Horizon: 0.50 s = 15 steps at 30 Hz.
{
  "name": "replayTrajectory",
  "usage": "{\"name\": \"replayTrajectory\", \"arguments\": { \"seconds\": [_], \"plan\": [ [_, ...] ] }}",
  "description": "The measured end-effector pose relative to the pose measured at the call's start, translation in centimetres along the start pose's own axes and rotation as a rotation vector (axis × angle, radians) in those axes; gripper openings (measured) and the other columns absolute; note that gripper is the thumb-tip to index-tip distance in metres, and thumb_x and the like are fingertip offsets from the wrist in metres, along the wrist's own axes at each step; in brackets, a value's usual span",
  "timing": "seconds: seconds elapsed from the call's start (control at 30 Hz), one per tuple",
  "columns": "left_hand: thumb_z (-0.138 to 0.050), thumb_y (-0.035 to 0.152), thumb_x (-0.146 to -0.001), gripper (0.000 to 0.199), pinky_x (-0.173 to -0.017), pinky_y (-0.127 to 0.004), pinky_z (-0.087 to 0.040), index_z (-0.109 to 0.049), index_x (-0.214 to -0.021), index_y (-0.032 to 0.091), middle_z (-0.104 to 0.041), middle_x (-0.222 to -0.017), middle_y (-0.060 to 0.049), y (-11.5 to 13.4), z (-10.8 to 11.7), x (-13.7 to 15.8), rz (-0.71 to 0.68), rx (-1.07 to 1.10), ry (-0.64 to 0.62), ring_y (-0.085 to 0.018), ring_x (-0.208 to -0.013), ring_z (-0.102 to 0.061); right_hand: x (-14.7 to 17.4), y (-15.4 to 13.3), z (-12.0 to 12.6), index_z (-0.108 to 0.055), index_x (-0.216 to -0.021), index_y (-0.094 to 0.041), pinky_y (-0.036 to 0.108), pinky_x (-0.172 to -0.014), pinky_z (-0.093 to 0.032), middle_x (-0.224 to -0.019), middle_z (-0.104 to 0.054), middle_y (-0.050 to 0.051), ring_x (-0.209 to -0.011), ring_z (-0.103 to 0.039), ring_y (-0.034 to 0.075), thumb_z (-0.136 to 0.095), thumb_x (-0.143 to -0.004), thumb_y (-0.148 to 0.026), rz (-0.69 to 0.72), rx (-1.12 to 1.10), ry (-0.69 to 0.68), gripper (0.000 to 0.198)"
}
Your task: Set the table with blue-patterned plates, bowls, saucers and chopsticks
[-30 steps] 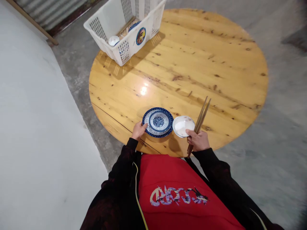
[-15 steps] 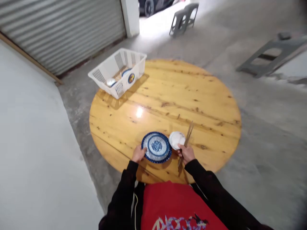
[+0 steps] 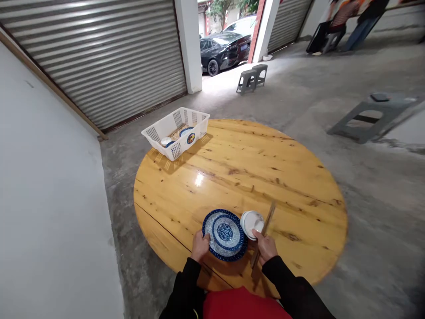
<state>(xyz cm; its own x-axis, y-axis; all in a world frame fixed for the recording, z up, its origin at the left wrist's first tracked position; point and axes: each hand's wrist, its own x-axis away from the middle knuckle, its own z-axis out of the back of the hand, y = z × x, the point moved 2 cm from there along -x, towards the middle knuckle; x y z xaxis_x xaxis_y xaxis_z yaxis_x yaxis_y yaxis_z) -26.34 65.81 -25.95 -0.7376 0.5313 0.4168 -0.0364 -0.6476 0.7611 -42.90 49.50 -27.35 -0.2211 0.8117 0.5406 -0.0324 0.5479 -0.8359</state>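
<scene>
My left hand (image 3: 200, 246) grips the left rim of a blue-and-white patterned plate (image 3: 225, 232), its thumb on top. A second blue edge shows beneath, so the plate seems to be stacked on another. Close by on the right is a white bowl (image 3: 251, 223), apparently with another under it. My right hand (image 3: 266, 248) pinches the bowl's near edge with the thumb and also holds several brown chopsticks (image 3: 268, 220), slanting past the bowl. Plate and bowl are very close or touching. Both hands are over the near part of the round wooden table (image 3: 239, 186).
A white plastic basket (image 3: 158, 141) with dishes and a woven item inside stands at the table's far left. Beyond are grey stools (image 3: 246, 80), a larger grey stool (image 3: 365, 116) with a dark object on it, a parked black car (image 3: 226, 51) and people (image 3: 345, 22) at the upper right.
The view has tilted up, so the table and hands sit lower and the car and people show. Both hands keep their holds; the upper plate appears slightly shifted on the stack.
</scene>
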Motion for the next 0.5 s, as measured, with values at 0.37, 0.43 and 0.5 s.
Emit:
{"name": "replayTrajectory", "arguments": {
  "seconds": [0.37,0.43,0.5],
  "plan": [
    [-0.049,0.054,-0.091,0.041,-0.089,-0.035,-0.052,-0.067,-0.087,0.017,-0.072,-0.094,-0.01,5.0,-1.8,3.6,-0.309,0.199,-0.241,-0.027,-0.097,-0.065,6.5,-4.7,6.4,-0.061,-0.067,-0.022,0.035,-0.057,-0.06,-0.068,-0.072,0.007,-0.077,-0.073,0.031,-0.078,-0.048,-0.041,0.115,-0.105,0.202,0.033],
    [-0.049,0.055,-0.09,0.043,-0.088,-0.036,-0.052,-0.066,-0.085,0.016,-0.073,-0.093,-0.011,5.8,-3.0,4.9,-0.31,0.226,-0.293,-0.028,-0.096,-0.065,7.3,-5.0,8.4,-0.062,-0.068,-0.021,0.035,-0.055,-0.059,-0.069,-0.072,0.007,-0.075,-0.072,0.032,-0.08,-0.046,-0.041,0.116,-0.131,0.244,0.035],
    [-0.05,0.055,-0.089,0.043,-0.088,-0.036,-0.052,-0.066,-0.084,0.016,-0.073,-0.093,-0.011,6.5,-4.5,6.3,-0.299,0.252,-0.33,-0.028,-0.096,-0.065,7.8,-5.0,10.6,-0.065,-0.071,-0.019,0.036,-0.051,-0.058,-0.067,-0.071,0.008,-0.071,-0.072,0.032,-0.081,-0.048,-0.043,0.095,-0.133,0.263,0.037]
  ]
}}
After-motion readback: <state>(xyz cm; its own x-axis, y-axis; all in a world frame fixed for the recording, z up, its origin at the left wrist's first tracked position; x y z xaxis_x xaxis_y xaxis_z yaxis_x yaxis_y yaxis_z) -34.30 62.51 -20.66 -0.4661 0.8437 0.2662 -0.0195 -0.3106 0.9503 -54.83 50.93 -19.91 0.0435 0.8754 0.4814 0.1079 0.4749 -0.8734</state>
